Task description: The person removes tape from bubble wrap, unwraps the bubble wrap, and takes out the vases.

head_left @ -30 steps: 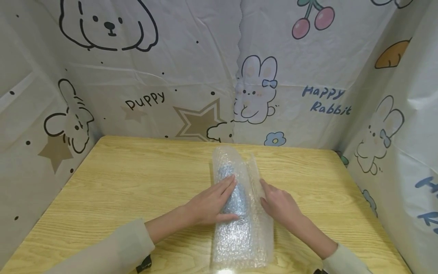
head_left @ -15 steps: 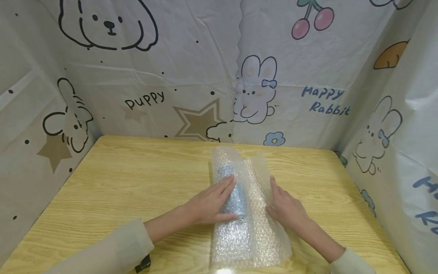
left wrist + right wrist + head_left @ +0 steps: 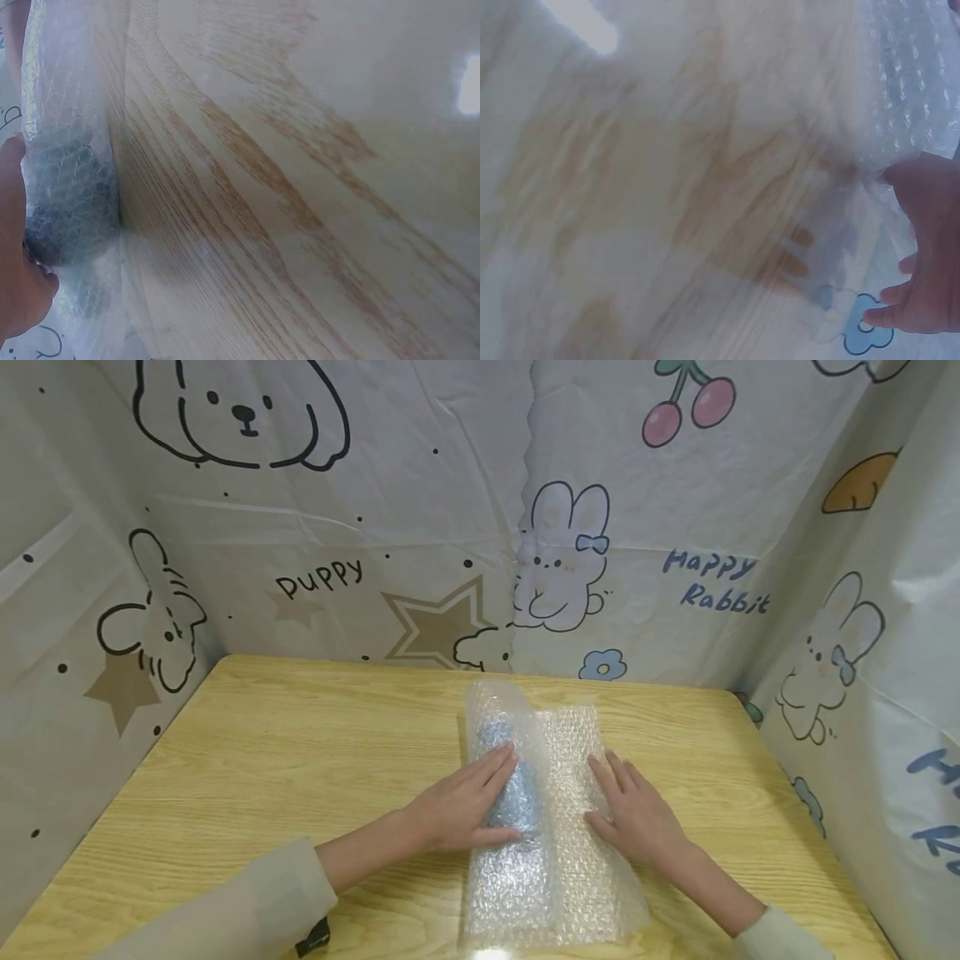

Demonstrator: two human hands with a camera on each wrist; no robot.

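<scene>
A sheet of clear bubble wrap point(image 3: 577, 752) lies lengthwise near the middle of the wooden table. Folded inside its left part is a long bluish object point(image 3: 521, 797), blurred by the bubbles; its kind cannot be made out. My left hand point(image 3: 461, 802) rests on the wrapped object with fingers extended and thumb spread. In the left wrist view, the covered object point(image 3: 71, 199) shows dark and rounded patches beside that hand. On the right, my right hand point(image 3: 637, 814) touches the sheet's outer edge, its fingers spread. The right wrist view shows the thumb right at the bubble wrap's edge point(image 3: 904, 97).
The yellow wood-grain table point(image 3: 322, 727) extends on both sides of the sheet. Behind it and at both sides hangs a white printed cloth point(image 3: 420, 485). A small black item point(image 3: 313, 937) shows beneath the left sleeve.
The right flap of bubble wrap has unfolded rightward and now lies flatter. My right hand moved right with it and its fingers spread. The left hand stays in place.
</scene>
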